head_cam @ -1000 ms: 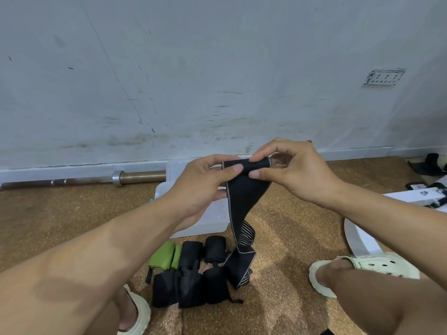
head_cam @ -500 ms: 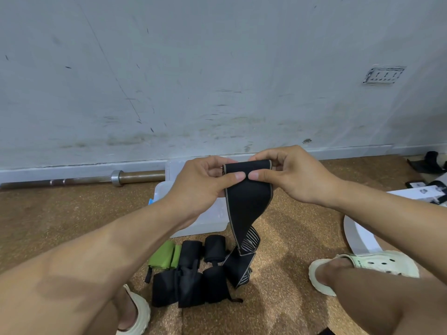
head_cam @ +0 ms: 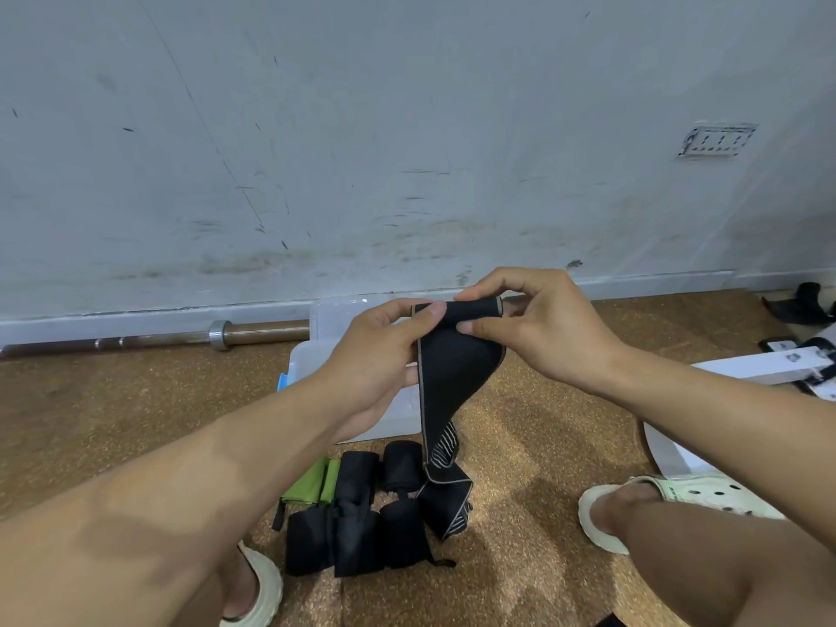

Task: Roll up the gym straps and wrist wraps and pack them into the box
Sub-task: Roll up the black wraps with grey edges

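A black wrist wrap with a pale edge (head_cam: pixel 452 377) hangs in front of me, its top end curled into a small roll. My left hand (head_cam: pixel 384 350) pinches the roll's left side and my right hand (head_cam: pixel 538 328) pinches its right side. The wrap's tail twists down to the floor beside a pile of rolled black wraps (head_cam: pixel 357 522) and a green strap (head_cam: pixel 307 486). A translucent white box (head_cam: pixel 398 414) lies on the floor behind my hands, largely hidden by them.
A barbell (head_cam: pixel 181 337) lies along the wall at the left. White packaging (head_cam: pixel 764 373) and black straps (head_cam: pixel 800 300) sit at the right. My feet in pale clogs (head_cam: pixel 687 495) flank the pile on the cork-like floor.
The top end of the wrap has been turned over into a thicker roll between both hands. The hanging part has shortened slightly.
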Demonstrator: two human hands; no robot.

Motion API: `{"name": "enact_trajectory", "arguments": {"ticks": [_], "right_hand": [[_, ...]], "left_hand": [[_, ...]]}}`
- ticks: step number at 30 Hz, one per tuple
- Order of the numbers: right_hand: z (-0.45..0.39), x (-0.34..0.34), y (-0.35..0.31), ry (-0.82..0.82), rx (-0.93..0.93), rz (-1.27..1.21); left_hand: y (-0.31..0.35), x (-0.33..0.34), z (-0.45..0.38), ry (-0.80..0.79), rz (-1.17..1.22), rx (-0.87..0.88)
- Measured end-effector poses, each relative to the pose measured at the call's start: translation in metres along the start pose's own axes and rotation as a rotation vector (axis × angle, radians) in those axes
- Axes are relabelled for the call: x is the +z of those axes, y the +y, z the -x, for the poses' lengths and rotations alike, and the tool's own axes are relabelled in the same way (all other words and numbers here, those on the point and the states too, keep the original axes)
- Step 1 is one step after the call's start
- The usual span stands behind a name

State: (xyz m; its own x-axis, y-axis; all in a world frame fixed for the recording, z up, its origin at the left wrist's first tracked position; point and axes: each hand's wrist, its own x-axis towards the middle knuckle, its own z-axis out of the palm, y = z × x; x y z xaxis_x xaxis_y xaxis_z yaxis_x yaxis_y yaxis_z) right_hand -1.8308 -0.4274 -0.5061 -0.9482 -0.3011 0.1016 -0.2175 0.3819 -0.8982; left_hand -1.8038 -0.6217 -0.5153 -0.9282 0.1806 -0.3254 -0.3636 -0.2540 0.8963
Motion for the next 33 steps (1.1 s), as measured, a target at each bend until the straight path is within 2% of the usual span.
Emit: {"name": "enact_trajectory", "arguments": {"ticks": [5,9,18,24,27,33], "right_hand": [[-0.002,-0.006,-0.003,-0.051,0.168,-0.226],[0.001,-0.006,-0.005,-0.153,0.275,-0.362],[0.000,0.000,-0.006,0.002,0.190,-0.285],[0.001,-0.002,-0.011,-0.088,0.316,-0.473],[0.001,-0.001,-0.010,-0.044,0.311,-0.458],[0.002,0.000,-0.014,0.058,0.178,-0.378]], "left_hand": [[0.002,-0.004,-0.002,0.016,0.011,0.035],[0.004,-0.005,-0.001,0.000,-0.055,0.087],[0.001,-0.004,0.000,-0.014,-0.084,0.078],[-0.001,-0.006,0.000,0.029,-0.128,0.141],[-0.003,-0.006,-0.001,0.055,-0.167,0.159],[0.003,-0.007,0.002,-0.054,-0.103,0.032]]}}
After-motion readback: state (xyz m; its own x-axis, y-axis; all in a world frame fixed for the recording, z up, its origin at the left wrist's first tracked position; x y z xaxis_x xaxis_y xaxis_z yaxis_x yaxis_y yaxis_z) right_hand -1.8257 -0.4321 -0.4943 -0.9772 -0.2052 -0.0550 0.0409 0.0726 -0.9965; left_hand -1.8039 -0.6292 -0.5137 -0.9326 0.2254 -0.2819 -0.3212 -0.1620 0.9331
